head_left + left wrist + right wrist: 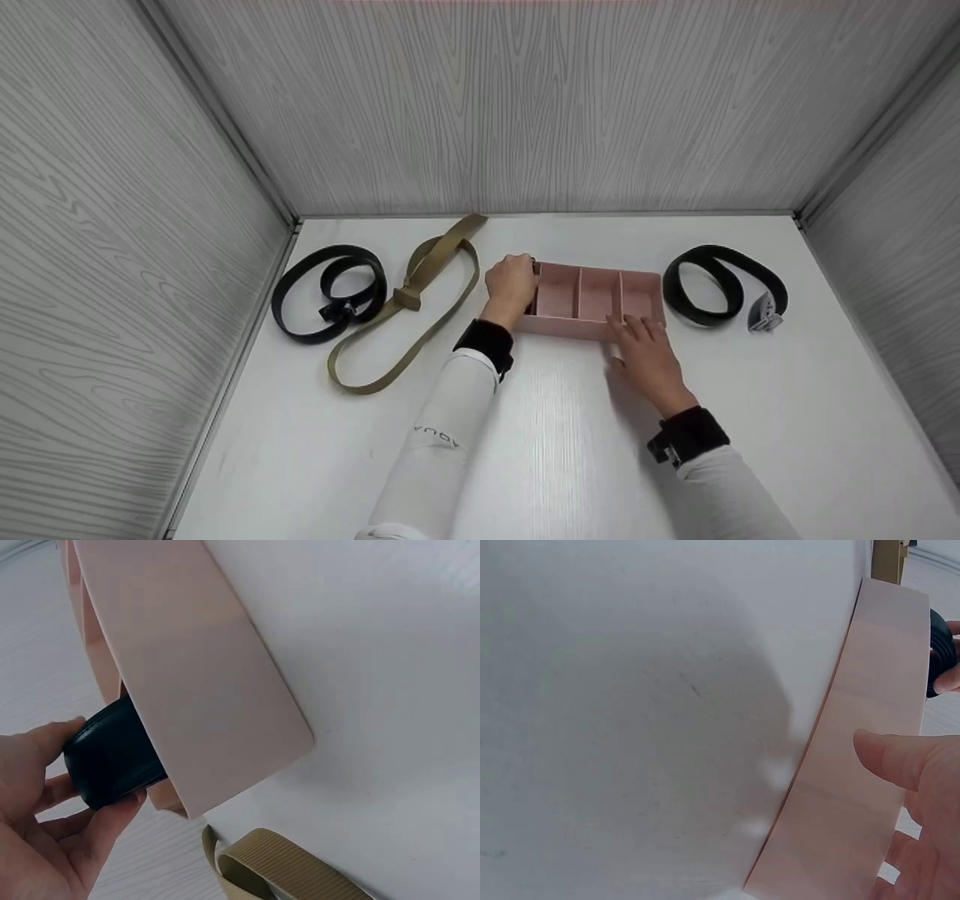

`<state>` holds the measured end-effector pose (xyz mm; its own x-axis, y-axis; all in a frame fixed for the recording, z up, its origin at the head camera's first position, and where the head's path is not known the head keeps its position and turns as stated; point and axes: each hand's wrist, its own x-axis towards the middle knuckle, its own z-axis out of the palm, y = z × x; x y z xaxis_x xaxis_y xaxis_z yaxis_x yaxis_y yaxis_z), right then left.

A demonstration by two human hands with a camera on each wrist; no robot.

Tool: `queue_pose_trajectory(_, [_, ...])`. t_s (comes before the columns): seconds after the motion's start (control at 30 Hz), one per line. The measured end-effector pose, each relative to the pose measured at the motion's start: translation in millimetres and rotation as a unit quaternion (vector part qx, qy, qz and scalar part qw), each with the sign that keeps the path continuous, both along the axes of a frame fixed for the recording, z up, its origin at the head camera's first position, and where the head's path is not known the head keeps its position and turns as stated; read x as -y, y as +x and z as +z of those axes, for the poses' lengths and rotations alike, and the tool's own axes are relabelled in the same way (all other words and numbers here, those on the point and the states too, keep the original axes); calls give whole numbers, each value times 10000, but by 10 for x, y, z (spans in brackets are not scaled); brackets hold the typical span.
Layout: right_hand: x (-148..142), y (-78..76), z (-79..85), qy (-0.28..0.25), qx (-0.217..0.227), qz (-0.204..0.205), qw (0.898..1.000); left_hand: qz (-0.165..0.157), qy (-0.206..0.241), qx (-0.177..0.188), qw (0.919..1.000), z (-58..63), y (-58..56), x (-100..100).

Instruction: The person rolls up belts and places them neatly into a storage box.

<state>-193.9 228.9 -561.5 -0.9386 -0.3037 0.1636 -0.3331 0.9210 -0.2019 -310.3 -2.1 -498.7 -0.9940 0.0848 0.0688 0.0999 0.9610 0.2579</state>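
My left hand (512, 283) grips a rolled black belt (112, 754) between thumb and fingers at the left end of a pink divided box (559, 328). In the left wrist view the roll is partly down inside the end compartment, its lower part hidden by the box wall. My right hand (649, 366) is at the front right of the box, fingers stretched over the front rim. The right wrist view shows its thumb (889, 757) against the outer front wall.
Left of the box lie a tan webbing belt (405, 365) in a loose loop and a coiled black belt (282, 300) with a dark buckle. Right of it is another coiled black belt (675, 296) with a silver buckle (763, 313). Wood-grain panels (480, 112) enclose the white table (555, 450).
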Motion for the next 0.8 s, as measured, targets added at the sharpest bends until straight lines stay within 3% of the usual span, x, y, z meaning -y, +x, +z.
queue_pose_trajectory(0.13, [11, 12, 9, 28, -112, 34, 9999, -278, -10, 539, 9982, 31, 74, 44])
queue_pose_trajectory(0.23, [16, 16, 12, -7, -176, -2, 9998, -366, -71, 407, 9985, 17, 184, 54])
queue_pose_trajectory(0.4, [19, 38, 16, 10, -260, 54, 9996, -332, -161, 46, 9993, -61, 511, 45])
queue_pose_trajectory(0.57, [1, 43, 25, 46, -228, 63, 9997, -527, -121, 440, 9976, -139, 794, 65])
queue_pose_trajectory(0.67, [-15, 9, 33, 124, -106, 93, 9998, -669, 29, 708, 9952, -153, 821, 88])
queue_pose_trajectory(0.8, [-20, -67, 62, 158, 12, 124, 9998, -795, 120, 875, 9929, -139, 726, 111])
